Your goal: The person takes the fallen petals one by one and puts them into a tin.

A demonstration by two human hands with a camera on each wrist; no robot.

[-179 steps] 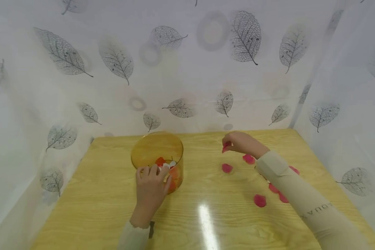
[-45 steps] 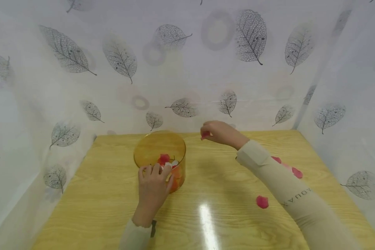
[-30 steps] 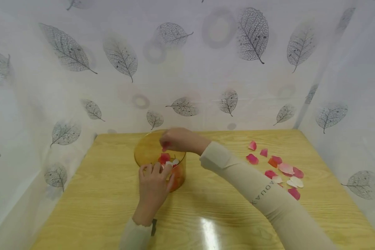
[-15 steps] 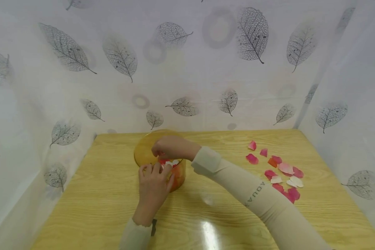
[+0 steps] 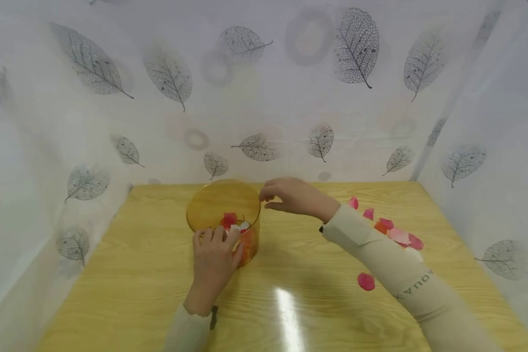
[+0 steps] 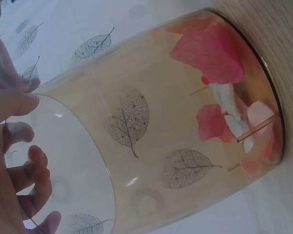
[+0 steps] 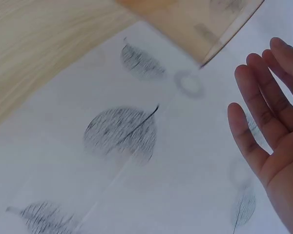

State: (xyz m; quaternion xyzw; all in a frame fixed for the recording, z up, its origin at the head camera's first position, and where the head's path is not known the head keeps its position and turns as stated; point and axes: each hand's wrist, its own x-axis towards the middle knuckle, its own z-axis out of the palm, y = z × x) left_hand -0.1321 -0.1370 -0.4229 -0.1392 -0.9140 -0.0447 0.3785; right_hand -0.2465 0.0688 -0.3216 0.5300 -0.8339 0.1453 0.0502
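Observation:
A see-through amber cylindrical vase (image 5: 213,201) stands at the left of the table's middle. Over its near rim curl the fingers of my left hand (image 5: 214,261), gripping it. Inside, at the bottom, lie red, white and pale pink petals; a large red petal (image 6: 210,56) shows through the wall in the left wrist view, with thin stick-like pieces near it. My right hand (image 5: 295,196) hovers just right of the vase's mouth. Its fingers are loosely bent with nothing between them, and the right wrist view shows the bare palm and fingers (image 7: 259,105).
Loose petals, red, pink, orange and white, lie on the right of the wooden table (image 5: 158,278), partly behind the right sleeve; one red petal (image 5: 366,281) lies apart, nearer the front. Leaf-printed white sheets (image 5: 286,98) wall the table's back and sides.
My right hand carried a red petal from the right to the vase, dipped into its mouth, and has come back out to the right without the petal. My left hand keeps its grip.

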